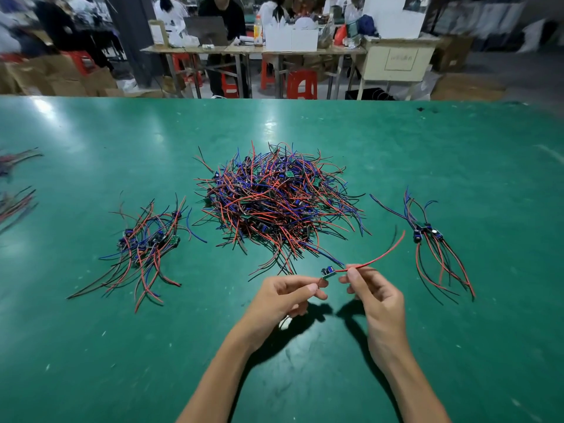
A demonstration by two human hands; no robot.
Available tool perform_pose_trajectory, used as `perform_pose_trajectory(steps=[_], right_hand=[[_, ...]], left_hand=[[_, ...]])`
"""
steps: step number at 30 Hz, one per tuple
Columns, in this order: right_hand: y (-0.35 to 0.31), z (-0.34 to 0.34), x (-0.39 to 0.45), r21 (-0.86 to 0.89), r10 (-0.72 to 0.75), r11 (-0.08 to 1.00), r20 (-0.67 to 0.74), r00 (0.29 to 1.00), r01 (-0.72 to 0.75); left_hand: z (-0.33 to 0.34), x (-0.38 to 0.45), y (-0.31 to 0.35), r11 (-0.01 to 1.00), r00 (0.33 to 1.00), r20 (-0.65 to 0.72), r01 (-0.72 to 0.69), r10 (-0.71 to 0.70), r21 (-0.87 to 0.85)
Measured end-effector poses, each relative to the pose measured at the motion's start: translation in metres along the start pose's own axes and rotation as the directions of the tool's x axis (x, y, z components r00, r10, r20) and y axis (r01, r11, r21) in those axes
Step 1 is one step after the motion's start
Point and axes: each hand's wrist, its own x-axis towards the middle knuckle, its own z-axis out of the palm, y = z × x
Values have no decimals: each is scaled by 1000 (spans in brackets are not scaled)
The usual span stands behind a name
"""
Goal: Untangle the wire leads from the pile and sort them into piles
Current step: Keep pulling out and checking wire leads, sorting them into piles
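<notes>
A big tangled pile of red, blue and black wire leads (276,203) with small circuit boards lies mid-table. A smaller sorted pile (146,242) lies to its left, and a thin sorted bundle (433,239) to its right. In front of the big pile, my left hand (287,296) pinches one small board (328,272) between thumb and finger. My right hand (370,290) pinches that board's red wire (381,256), which arcs up to the right. Both hands hover just above the table.
The green table (91,346) spreads wide all around. More wire bundles (15,193) lie at the far left edge. A small white scrap (285,323) sits under my left hand. Beyond the table's far edge are other workbenches, red stools, boxes and seated people.
</notes>
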Motion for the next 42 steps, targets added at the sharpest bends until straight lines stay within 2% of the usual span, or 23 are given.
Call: perform_pose_trajectory(steps=[3, 5, 8, 10, 11, 12, 14, 15, 16, 17, 18, 19, 21, 22, 24, 27, 32, 35, 36, 37, 39, 40, 42], right_hand=[[0, 3, -4, -101, -43, 994, 65, 997, 50], [1, 4, -6, -183, -45, 981, 95, 994, 62], [1, 5, -6, -173, -26, 984, 119, 993, 46], [0, 5, -7, -146, -22, 988, 130, 991, 41], [-1, 6, -7, -141, -18, 989, 132, 991, 36], [-1, 5, -7, -142, -13, 989, 141, 990, 34], [-1, 5, -6, -146, -4, 989, 180, 984, 30], [0, 4, -6, -147, 6, 989, 202, 979, 24], [1, 4, -6, -153, 17, 988, 225, 974, 18], [2, 4, -6, -168, 27, 986, 248, 968, 16], [3, 3, -6, -194, 34, 981, 269, 963, 20], [5, 3, -6, -227, 36, 973, 288, 957, 32], [8, 2, -6, -300, 33, 952, 316, 948, 67], [10, 2, -6, -331, 32, 940, 327, 944, 82], [11, 1, -7, -373, 33, 922, 337, 941, 102], [10, 2, -7, -430, 51, 898, 313, 948, 94], [18, 13, -3, -593, 36, 803, 143, 989, 57], [18, 25, 7, -741, 31, 669, 102, 994, 55], [16, 28, 14, -783, -14, 617, 88, 996, 78], [15, 29, 21, -820, -79, 563, 70, 994, 103], [13, 30, 37, -899, -159, 426, 39, 987, 104], [13, 30, 43, -929, -158, 364, 17, 987, 75], [15, 28, 48, -932, -178, 358, -6, 984, 59]], left_hand=[[5, 1, 2, 1000, 1000, 11, 25, -25, -7], [7, 0, 6, 998, 999, -30, 33, -35, -55], [-13, -3, 23, 992, 982, -184, -55, 34, -110], [-46, -3, 42, 981, 928, -357, -159, 110, -111], [-66, -2, 52, 972, 871, -471, -212, 141, -99], [-88, -1, 61, 963, 785, -595, -262, 174, -65], [-130, 2, 74, 950, 536, -809, -300, 242, 85], [-148, 3, 75, 948, 403, -870, -252, 285, 194], [-163, 3, 71, 937, 304, -886, -120, 351, 330], [-175, 4, 64, 875, 264, -859, 90, 439, 475], [-183, 3, 54, 749, 303, -803, 300, 513, 591], [-188, 3, 42, 599, 398, -743, 441, 538, 669], [-190, 3, 19, 372, 576, -659, 546, 484, 751], [-192, 3, 11, 295, 619, -638, 572, 457, 766], [-198, 2, 6, 213, 636, -627, 605, 450, 767], [-210, -2, 12, 229, 594, -664, 642, 455, 732], [-198, -7, 25, 478, 487, -762, 594, 426, 647], [-168, -4, 33, 462, 432, -671, 496, 602, 735], [-154, -2, 35, 444, 458, -613, 430, 643, 786], [-137, 1, 35, 440, 512, -561, 347, 651, 828], [-102, 6, 30, 494, 630, -492, 192, 600, 848], [-84, 8, 25, 524, 656, -477, 143, 585, 839], [-50, 12, 14, 587, 633, -505, 98, 587, 804]])
